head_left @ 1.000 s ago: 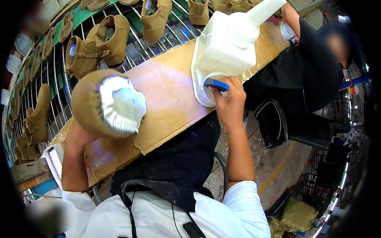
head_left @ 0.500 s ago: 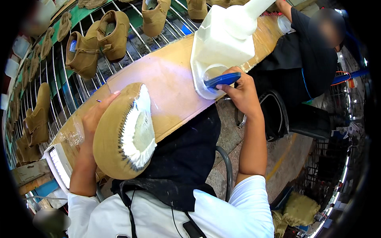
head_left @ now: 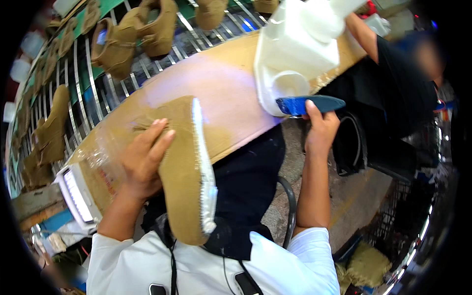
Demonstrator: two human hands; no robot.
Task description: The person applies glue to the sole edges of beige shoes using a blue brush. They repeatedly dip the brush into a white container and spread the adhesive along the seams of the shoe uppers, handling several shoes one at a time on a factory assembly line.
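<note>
My left hand (head_left: 145, 160) grips a tan suede boot (head_left: 183, 182) tilted on its side, fingers over its upper. A white underside edge with stitching runs down the boot's right side. In my right hand (head_left: 322, 129) is a flat blue brush (head_left: 322, 103), pinched between thumb and fingers and held level. The brush's bright blue end sits over the front lip of a white plastic dispenser (head_left: 282, 54), whose round cup opening (head_left: 291, 83) lies just behind it. What is in the cup cannot be made out.
A cardboard-topped board (head_left: 231, 73) runs diagonally under the dispenser. Beyond it, a metal bar rack (head_left: 91, 93) carries several tan boots (head_left: 118, 46). A white-framed lamp (head_left: 76, 194) stands at left. A co-worker's arm (head_left: 363, 37) reaches in from the upper right.
The brush has come out of the dispenser's cup and turned level. My left hand has rotated the boot, so its underside now faces right and shows only as a narrow edge.
</note>
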